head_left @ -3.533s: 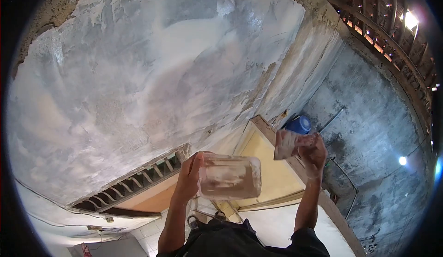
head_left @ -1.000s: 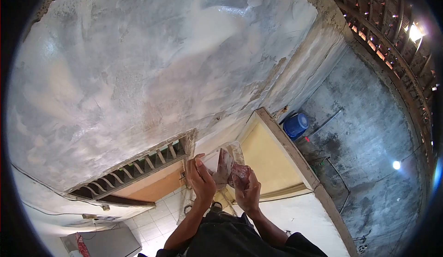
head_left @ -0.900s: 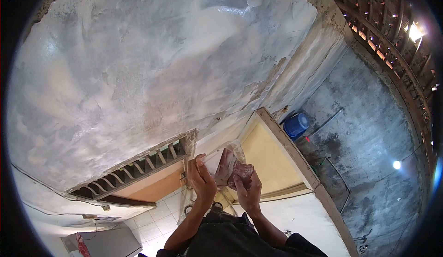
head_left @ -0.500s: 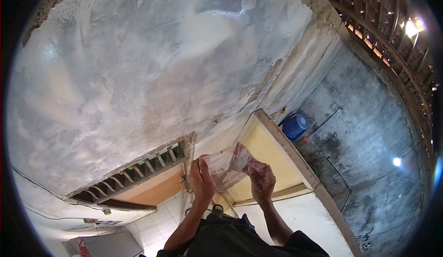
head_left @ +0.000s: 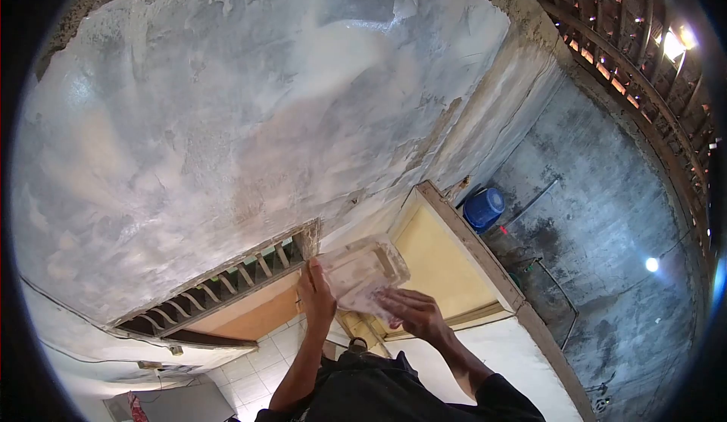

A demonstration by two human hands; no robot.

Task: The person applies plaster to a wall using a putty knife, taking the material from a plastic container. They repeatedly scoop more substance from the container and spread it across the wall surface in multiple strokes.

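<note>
My left hand [head_left: 318, 293] is closed on the left edge of a translucent plastic container [head_left: 356, 263], smeared with pale putty inside. The container is tilted, with its inside facing me. At its lower right side is my right hand [head_left: 415, 314], fingers closed around a putty knife. Only a small reddish bit of the putty knife [head_left: 394, 323] shows below the fingers; its blade is hard to make out against the container.
Ahead rises a large wall [head_left: 250, 134] patched with whitish putty. Below it are a slatted vent opening [head_left: 219, 282] and a yellow panel in a wooden frame [head_left: 473, 251]. A blue bucket [head_left: 483, 208] is at right, beneath the exposed roof [head_left: 628, 35].
My right hand has moved down and left, turning the putty knife from above the container's right side to its lower edge. The container is tilted differently, showing more of its inside.
</note>
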